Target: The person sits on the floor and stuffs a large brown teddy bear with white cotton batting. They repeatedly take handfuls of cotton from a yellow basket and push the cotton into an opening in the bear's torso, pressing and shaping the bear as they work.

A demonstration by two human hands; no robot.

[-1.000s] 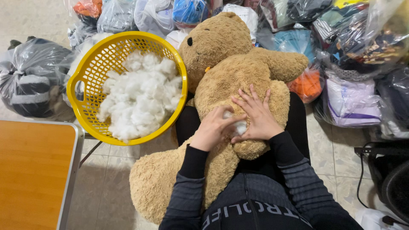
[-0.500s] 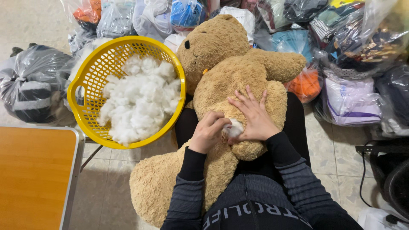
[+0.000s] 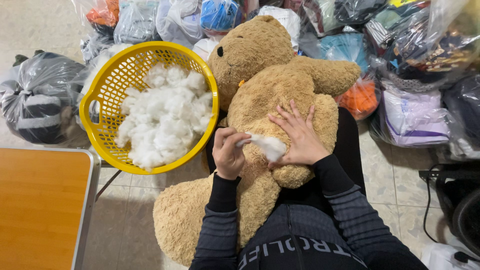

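Bags (image 3: 415, 107), clear and black plastic, are piling behind and right, hemming in the lap. Bear (image 3: 280, 100), tan, is lying across the lap. Yellow basket (image 3: 107, 105) is leaning at left, holding white stuffing (image 3: 162, 115). Table (image 3: 42, 205) is sitting lower left. Right hand (image 3: 299, 137) is pressing flat, fingers spread, on the bear's belly. Left hand (image 3: 229, 152) is pinching a tuft (image 3: 267, 145).
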